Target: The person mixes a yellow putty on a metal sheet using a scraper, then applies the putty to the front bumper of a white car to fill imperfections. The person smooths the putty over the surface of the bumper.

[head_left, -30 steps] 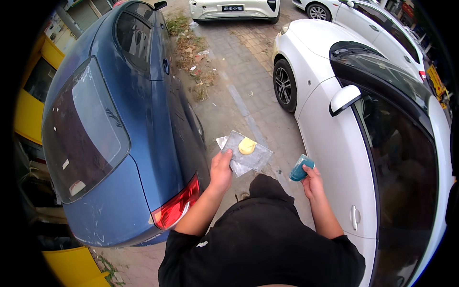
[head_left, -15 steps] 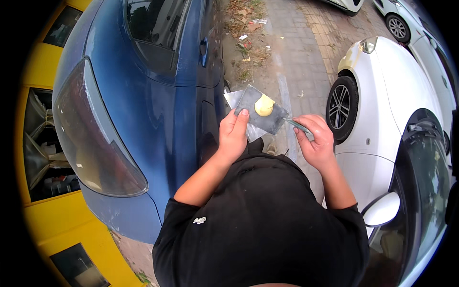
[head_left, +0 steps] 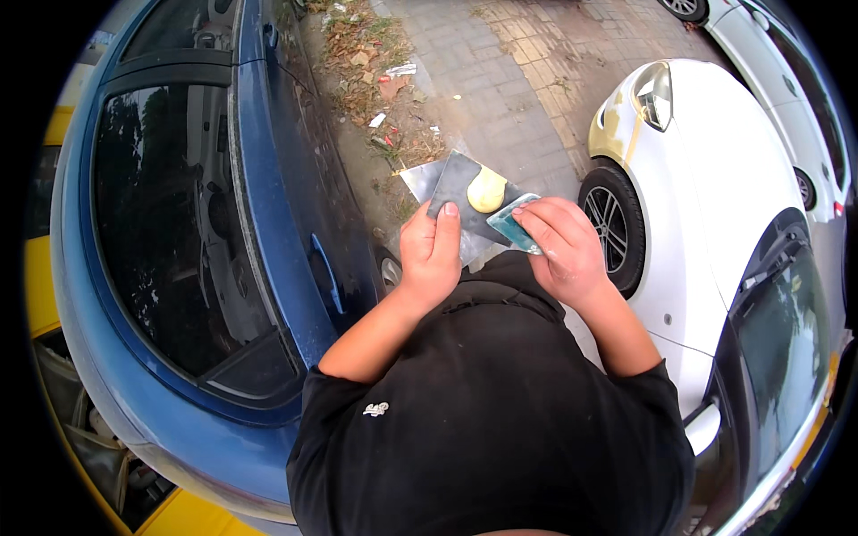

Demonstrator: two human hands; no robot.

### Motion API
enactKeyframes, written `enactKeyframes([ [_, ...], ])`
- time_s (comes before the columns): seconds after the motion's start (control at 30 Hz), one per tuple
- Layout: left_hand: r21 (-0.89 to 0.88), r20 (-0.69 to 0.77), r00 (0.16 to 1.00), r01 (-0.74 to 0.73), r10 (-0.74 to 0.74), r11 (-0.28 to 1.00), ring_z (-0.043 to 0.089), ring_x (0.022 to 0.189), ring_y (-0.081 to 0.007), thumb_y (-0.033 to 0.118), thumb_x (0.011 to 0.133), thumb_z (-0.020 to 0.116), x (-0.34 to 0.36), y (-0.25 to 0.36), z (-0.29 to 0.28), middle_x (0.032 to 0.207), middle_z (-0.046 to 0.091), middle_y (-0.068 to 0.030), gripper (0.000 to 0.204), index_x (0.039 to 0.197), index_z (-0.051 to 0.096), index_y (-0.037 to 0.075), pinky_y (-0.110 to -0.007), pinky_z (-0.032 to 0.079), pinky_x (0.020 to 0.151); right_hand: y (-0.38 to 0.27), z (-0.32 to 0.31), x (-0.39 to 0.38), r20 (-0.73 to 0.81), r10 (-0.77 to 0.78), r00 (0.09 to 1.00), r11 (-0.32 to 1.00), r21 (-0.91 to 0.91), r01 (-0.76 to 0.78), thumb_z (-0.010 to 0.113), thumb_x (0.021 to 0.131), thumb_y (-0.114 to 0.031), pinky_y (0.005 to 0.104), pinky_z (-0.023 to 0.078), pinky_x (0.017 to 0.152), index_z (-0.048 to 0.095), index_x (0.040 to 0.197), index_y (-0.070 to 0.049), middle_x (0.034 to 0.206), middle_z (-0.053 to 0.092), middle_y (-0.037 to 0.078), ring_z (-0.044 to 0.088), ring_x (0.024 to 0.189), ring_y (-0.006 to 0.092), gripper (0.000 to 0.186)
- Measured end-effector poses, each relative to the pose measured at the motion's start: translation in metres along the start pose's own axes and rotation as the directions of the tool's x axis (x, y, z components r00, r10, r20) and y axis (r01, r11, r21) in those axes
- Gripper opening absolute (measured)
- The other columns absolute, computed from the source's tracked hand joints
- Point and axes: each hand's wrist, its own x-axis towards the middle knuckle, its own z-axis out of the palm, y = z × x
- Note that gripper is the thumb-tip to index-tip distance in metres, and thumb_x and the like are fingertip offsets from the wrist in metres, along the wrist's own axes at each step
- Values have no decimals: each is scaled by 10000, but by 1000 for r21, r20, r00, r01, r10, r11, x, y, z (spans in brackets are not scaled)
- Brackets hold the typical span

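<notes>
Between a blue car [head_left: 179,268] and a white car [head_left: 715,196], the left hand [head_left: 431,255] grips a clear packet [head_left: 451,188] holding a yellow disc [head_left: 487,189]; the right hand [head_left: 563,250] pinches a teal wrapper [head_left: 512,223].

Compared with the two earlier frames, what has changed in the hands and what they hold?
The right hand, out by the white car a second ago, has come in and brought its teal piece to the edge of the clear bag. The view has swung towards the blue car. The left hand still holds the bag, the yellow item still inside.
</notes>
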Motion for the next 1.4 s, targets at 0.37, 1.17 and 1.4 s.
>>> enactKeyframes([
  [0.37, 89, 210, 977, 13, -32, 996, 410, 627, -37, 117, 1002, 467, 270, -37, 48, 686, 504, 29, 195, 909, 582, -11, -247, 349, 540, 194, 18, 147, -85, 181, 980, 983, -29, -184, 658, 588, 99, 391, 519, 775, 640, 1048, 11, 1013, 639, 126, 614, 899, 324, 469],
  [1.17, -135, 567, 713, 574, -412, 808, 612, 940, -187, 110, 950, 519, 859, -116, 330, 1033, 644, -96, 195, 1054, 609, -28, -331, 485, 866, 629, -55, 306, -117, 672, 731, 729, 273, -627, 689, 760, 16, 385, 491, 850, 650, 1066, -46, 999, 670, 110, 604, 964, 296, 314],
  [1.4, -74, 858, 461, 545, -225, 835, 544, 1172, -272, 199, 995, 407, 934, -72, 472, 1270, 562, -161, 394, 1275, 479, -69, -422, 397, 1030, 617, -11, 253, -290, 956, -37, 291, 957, 15, 648, 908, -69, 292, 491, 871, 649, 1117, -14, 1009, 694, 41, 638, 933, 121, 216],
])
